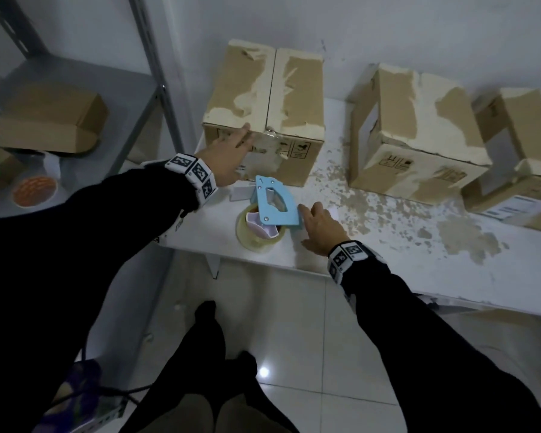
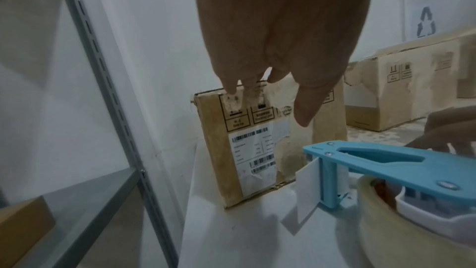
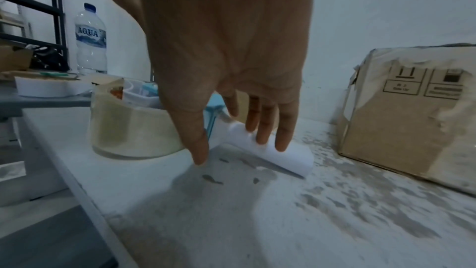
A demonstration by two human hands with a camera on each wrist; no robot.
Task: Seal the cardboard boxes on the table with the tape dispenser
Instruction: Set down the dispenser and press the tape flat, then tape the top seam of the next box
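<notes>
a white wall backs the worn white table (image 1: 388, 245) that crosses the frame's middle. three cardboard boxes sit along it; my left hand (image 1: 231, 154), fingers straight, reaches for the left box (image 1: 263, 110) at upper centre, i judge to steady it for taping. the tape dispenser (image 1: 270, 207) lies flat at centre, and my right hand (image 1: 320, 228), fingers relaxed, touches its white handle (image 3: 270, 150), gripping nothing yet.

Storeroom: metal shelving (image 1: 156, 89), cartons (image 1: 263, 114)
</notes>
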